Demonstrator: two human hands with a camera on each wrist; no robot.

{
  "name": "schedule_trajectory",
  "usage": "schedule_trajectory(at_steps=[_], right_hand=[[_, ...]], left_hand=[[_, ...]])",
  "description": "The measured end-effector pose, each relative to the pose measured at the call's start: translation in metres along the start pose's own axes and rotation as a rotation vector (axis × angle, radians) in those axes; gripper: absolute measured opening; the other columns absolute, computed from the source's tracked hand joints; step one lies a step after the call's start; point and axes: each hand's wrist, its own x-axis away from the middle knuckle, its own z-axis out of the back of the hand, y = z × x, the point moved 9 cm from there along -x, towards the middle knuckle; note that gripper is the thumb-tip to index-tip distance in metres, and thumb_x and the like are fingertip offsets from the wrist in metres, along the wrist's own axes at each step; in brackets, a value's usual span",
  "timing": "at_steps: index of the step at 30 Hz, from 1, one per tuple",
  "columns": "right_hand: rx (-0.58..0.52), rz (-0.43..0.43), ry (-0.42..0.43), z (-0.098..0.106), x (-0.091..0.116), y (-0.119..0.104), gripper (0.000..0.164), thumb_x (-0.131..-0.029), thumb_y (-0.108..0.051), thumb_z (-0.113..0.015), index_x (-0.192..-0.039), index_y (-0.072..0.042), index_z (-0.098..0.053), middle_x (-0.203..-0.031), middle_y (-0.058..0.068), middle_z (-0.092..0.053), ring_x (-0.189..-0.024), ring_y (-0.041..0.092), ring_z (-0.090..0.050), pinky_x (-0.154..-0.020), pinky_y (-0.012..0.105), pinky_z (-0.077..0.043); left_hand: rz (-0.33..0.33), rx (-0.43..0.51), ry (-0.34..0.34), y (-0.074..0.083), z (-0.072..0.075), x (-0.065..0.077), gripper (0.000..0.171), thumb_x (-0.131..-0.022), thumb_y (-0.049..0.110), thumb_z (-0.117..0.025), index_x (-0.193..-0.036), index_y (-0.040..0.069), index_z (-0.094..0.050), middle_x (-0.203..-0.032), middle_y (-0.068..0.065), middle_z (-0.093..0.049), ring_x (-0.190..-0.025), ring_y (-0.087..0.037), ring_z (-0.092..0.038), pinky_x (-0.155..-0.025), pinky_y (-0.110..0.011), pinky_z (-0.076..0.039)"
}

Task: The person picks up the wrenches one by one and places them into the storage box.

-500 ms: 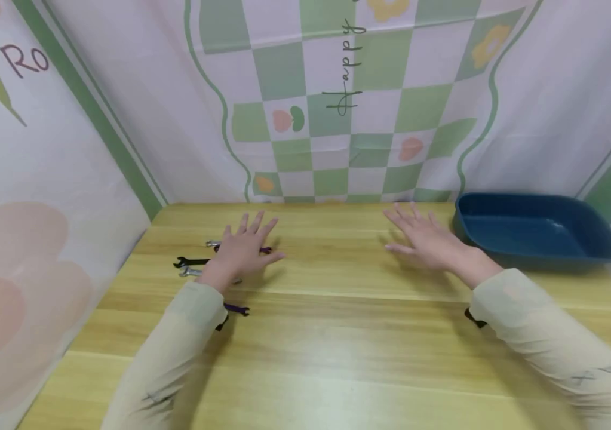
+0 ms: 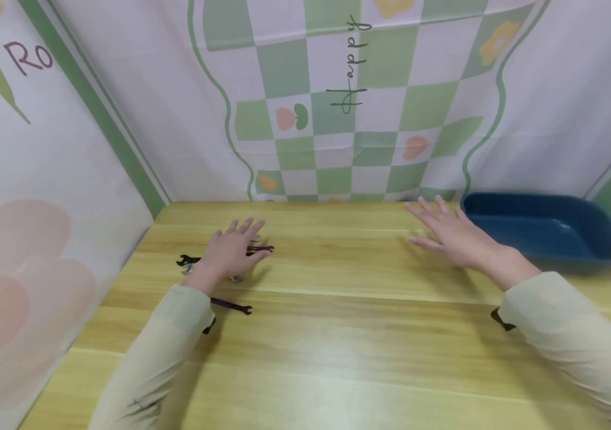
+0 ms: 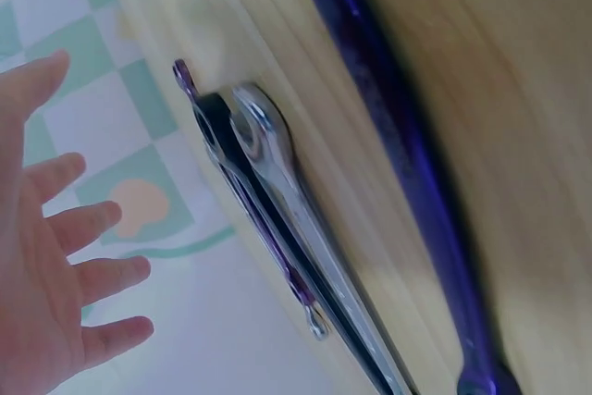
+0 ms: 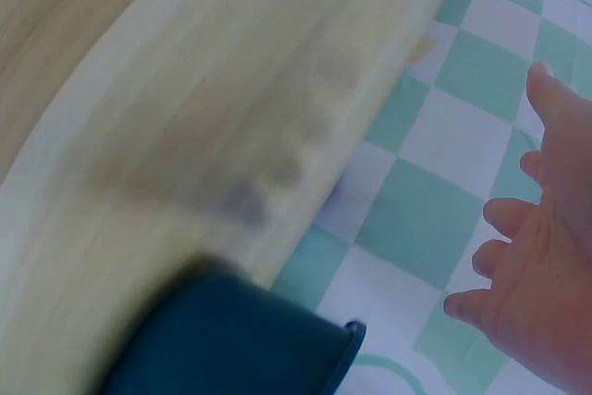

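Note:
My left hand (image 2: 228, 252) hovers palm down over several wrenches at the table's left side, fingers spread and holding nothing. Partly hidden beneath it are a black wrench (image 2: 189, 260), a silver wrench (image 2: 237, 279) and a thin purple wrench (image 2: 261, 248). Closer to me lies another purple wrench (image 2: 232, 306), large in the left wrist view, its one end covered by my sleeve. That view also shows a small silver end (image 3: 317, 323) beside the group. My right hand (image 2: 458, 236) is held above the table, fingers apart and bare, just left of a dark blue basin (image 2: 547, 260).
The wooden table (image 2: 332, 352) meets a checkered curtain (image 2: 332, 143) at its far edge. Another printed cloth (image 2: 31, 251) hangs along the left side. The basin stands at the back right corner, its rim (image 4: 353, 332) showing in the right wrist view.
My right hand has moved right, nearer the basin. My left hand has shifted a little left, uncovering more of the purple wrenches. The view has shifted slightly.

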Motion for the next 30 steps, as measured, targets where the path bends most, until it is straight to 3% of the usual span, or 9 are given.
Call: schedule_trajectory(at_steps=[8,15,20,30], right_hand=[[-0.002,-0.055,-0.005,0.011,0.014,0.021,0.077,-0.107,-0.049,-0.047,-0.167,-0.016,-0.011,-0.168,0.025,-0.002,-0.151,0.045,0.015,-0.117,0.066,0.007],[0.007,-0.097,-0.005,0.017,0.025,0.041,0.081,-0.106,-0.053,-0.046,-0.166,-0.013,-0.009,-0.167,0.028,0.002,-0.149,0.048,0.016,-0.116,0.068,0.007],[-0.016,-0.127,-0.009,0.019,0.034,0.055,0.082,-0.107,-0.052,-0.045,-0.166,-0.009,-0.007,-0.166,0.030,0.003,-0.148,0.052,0.015,-0.115,0.069,0.007],[-0.084,-0.215,-0.036,0.022,0.050,0.086,0.082,-0.109,-0.049,-0.043,-0.165,-0.007,0.000,-0.165,0.031,0.004,-0.146,0.055,0.014,-0.114,0.070,0.007]], left_hand=[[-0.043,0.007,0.075,-0.009,0.008,0.008,0.071,-0.104,0.048,-0.055,-0.162,0.014,-0.033,-0.159,-0.019,-0.038,-0.141,-0.046,-0.040,-0.102,-0.062,-0.045],[-0.055,0.059,0.127,-0.020,0.011,0.021,0.064,-0.102,0.039,-0.062,-0.156,0.012,-0.043,-0.145,-0.022,-0.055,-0.121,-0.041,-0.061,-0.092,-0.054,-0.054],[-0.048,0.057,0.147,-0.029,0.009,0.029,0.058,-0.102,0.039,-0.062,-0.151,0.010,-0.052,-0.137,-0.020,-0.062,-0.110,-0.039,-0.066,-0.080,-0.051,-0.058],[-0.094,0.066,0.166,-0.040,0.007,0.040,0.049,-0.100,0.034,-0.064,-0.141,0.007,-0.061,-0.133,-0.022,-0.064,-0.118,-0.044,-0.062,-0.097,-0.058,-0.051]])
